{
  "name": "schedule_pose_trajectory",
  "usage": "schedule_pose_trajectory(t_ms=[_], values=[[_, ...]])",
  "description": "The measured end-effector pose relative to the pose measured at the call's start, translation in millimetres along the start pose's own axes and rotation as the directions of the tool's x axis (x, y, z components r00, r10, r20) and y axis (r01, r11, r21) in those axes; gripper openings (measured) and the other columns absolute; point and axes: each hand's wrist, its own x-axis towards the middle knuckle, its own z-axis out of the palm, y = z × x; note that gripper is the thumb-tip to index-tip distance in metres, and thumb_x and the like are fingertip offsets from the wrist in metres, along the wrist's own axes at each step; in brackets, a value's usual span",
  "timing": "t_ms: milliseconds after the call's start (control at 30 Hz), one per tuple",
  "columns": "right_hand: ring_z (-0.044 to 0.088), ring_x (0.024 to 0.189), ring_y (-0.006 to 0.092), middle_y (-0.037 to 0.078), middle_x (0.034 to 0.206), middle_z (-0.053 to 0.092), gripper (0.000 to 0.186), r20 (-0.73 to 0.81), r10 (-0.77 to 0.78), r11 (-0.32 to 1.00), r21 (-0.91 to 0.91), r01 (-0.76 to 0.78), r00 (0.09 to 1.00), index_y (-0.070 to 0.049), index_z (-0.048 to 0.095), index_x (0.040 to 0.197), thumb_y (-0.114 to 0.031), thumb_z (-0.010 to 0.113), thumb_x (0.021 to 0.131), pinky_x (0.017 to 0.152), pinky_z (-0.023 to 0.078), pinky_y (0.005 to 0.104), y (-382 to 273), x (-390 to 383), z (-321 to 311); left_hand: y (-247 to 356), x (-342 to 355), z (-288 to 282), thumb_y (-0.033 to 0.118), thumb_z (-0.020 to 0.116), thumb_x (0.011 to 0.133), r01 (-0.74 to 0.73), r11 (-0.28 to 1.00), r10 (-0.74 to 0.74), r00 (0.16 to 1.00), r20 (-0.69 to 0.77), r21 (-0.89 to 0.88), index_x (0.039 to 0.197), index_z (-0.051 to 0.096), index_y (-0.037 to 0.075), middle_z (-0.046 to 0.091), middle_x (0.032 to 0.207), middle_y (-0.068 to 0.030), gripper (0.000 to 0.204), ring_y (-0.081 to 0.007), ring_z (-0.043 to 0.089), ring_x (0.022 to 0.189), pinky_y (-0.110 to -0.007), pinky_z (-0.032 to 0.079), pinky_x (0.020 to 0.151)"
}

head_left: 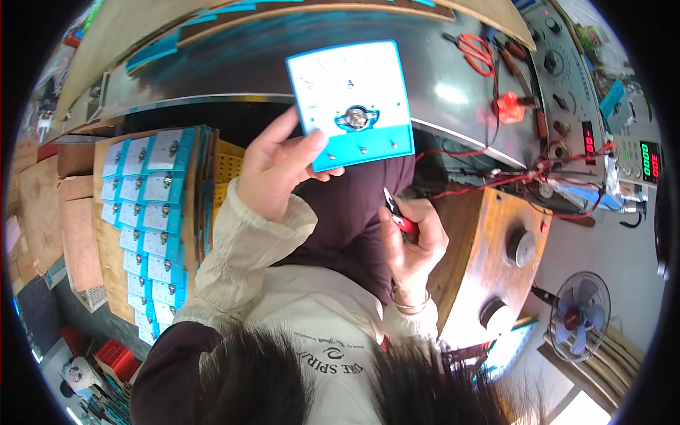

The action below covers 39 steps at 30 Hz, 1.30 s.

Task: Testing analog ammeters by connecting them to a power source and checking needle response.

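My left hand grips a square analog panel meter by its lower left, raised over my lap. The meter has a white dial, a blue lower band and an exposed round metal mechanism. My right hand is closed around a small red and black tool with a pointed metal tip, held below and to the right of the meter, apart from it.
Stacked boards at left carry several similar meters. A metal bench ahead holds red-handled scissors and hand tools. Test instruments with red leads stand at right, above a wooden box with knobs and a fan.
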Motion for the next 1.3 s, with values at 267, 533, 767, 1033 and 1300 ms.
schedule_pose_trajectory(t_ms=[267, 533, 767, 1033, 1300], values=[[0.05, 0.055, 0.0143, 0.007, 0.066, 0.056, 0.019, 0.109, 0.006, 0.995, -0.104, 0.005, 0.994, 0.002, 0.059, 0.078, 0.001, 0.078, 0.072, 0.052, 0.041, 0.0255, -6, 9, -1, -41, -4, 30, 0.015, 0.061, 0.094, 0.04, 0.997, -0.044, 0.997, 0.067, 0.061, 0.143, 0.036, 0.0, 0.067, 0.103, -0.0082, 0.057, -0.0098, 0.063, 0.084, -0.024, 0.051, 0.069], [0.059, 0.06, 0.0255, 0.009, 0.069, 0.057, 0.023, 0.11, -0.026, 0.958, -0.281, 0.056, 0.994, -0.003, 0.06, 0.082, 0.003, 0.075, 0.065, 0.053, 0.046, 0.0335, 6, -3, -10, -54, -2, 40, 0.016, 0.062, 0.093, 0.07, 0.991, -0.08, 0.993, 0.087, 0.118, 0.143, 0.036, 0.0, 0.067, 0.102, -0.0087, 0.058, -0.0105, 0.063, 0.086, -0.024, 0.052, 0.069], [0.057, 0.069, 0.0097, 0.004, 0.082, 0.06, 0.038, 0.01, 0.2, 0.97, 0.142, -0.199, 0.98, -0.001, 0.058, 0.096, -0.005, 0.084, 0.069, 0.059, 0.048, 0.0235, 17, -15, -12, -57, 4, 35, 0.02, 0.063, 0.092, 0.143, 0.983, -0.149, 0.988, 0.038, 0.119, 0.142, 0.039, 0.002, 0.068, 0.101, -0.007, 0.058, -0.0099, 0.063, 0.086, -0.025, 0.052, 0.069], [0.058, 0.064, 0.0145, 0.007, 0.072, 0.061, 0.02, -0.109, 0.14, 0.99, 0.041, -0.136, 0.984, 0.0, 0.06, 0.08, 0.004, 0.078, 0.072, 0.055, 0.046, 0.024, 20, -3, -30, -59, 10, 35, 0.021, 0.064, 0.092, 0.136, 0.985, -0.143, 0.988, 0.061, 0.104, 0.141, 0.04, 0.002, 0.068, 0.101, -0.0059, 0.058, -0.0093, 0.062, 0.086, -0.025, 0.052, 0.067], [0.059, 0.063, 0.0131, 0.007, 0.072, 0.062, 0.023, -0.094, 0.211, 0.977, -0.021, -0.214, 0.973, 0.001, 0.061, 0.087, 0.003, 0.079, 0.072, 0.056, 0.049, 0.0251, 17, 4, -12, -56, 10, 34, 0.019, 0.064, 0.092, 0.082, 0.99, -0.089, 0.995, 0.053, 0.113, 0.139, 0.043, 0.002, 0.068, 0.1, -0.0061, 0.054, -0.0095, 0.062, 0.085, -0.025, 0.051, 0.066]])
